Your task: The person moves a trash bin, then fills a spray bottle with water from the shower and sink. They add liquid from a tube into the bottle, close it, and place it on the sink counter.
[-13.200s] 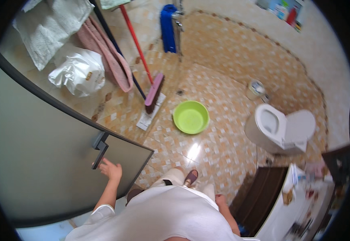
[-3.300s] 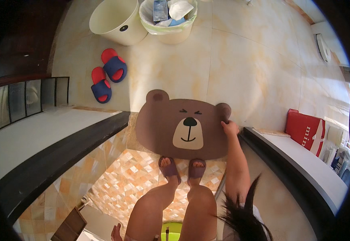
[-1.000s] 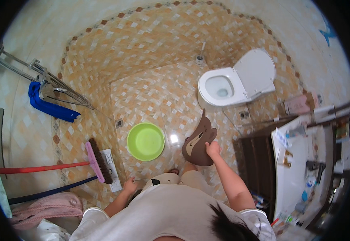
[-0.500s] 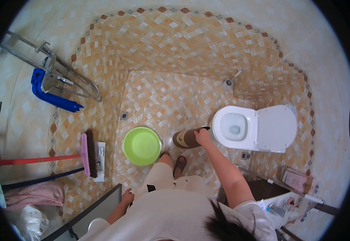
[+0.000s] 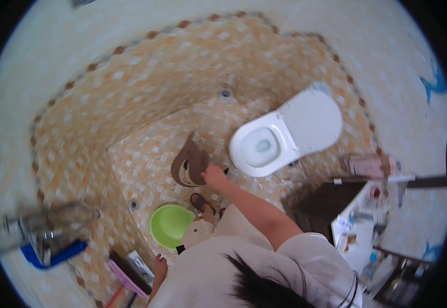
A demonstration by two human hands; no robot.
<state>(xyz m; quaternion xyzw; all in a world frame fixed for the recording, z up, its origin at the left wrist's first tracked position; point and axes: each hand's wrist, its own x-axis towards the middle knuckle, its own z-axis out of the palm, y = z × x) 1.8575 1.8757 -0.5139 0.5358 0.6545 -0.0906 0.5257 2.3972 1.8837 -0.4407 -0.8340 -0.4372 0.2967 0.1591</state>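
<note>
My right hand (image 5: 214, 178) is closed on a brown object with a cream curved mark (image 5: 186, 167). It is held above the tiled floor, in front of my feet. Motion smears its outline, so I cannot make out its exact kind. A small dark tip sticks out behind my fingers. My left hand (image 5: 160, 265) hangs low at my left side, holding nothing, its fingers loosely apart. The nearest thing to it is a light green basin (image 5: 171, 226), standing on the floor by my feet. A brown slipper (image 5: 202, 201) is on my foot.
A white toilet (image 5: 244, 154) with its lid (image 5: 318, 120) raised stands ahead to the right. At the lower left are a pink broom (image 5: 126, 278) and a blue piece (image 5: 54, 256) on a metal frame. A dark cabinet (image 5: 316, 208) with a cluttered white top is at right.
My view has turned to the right. The brown object in my right hand has swung and now looks spread, with a pointed upper part. My left hand still hangs at my side.
</note>
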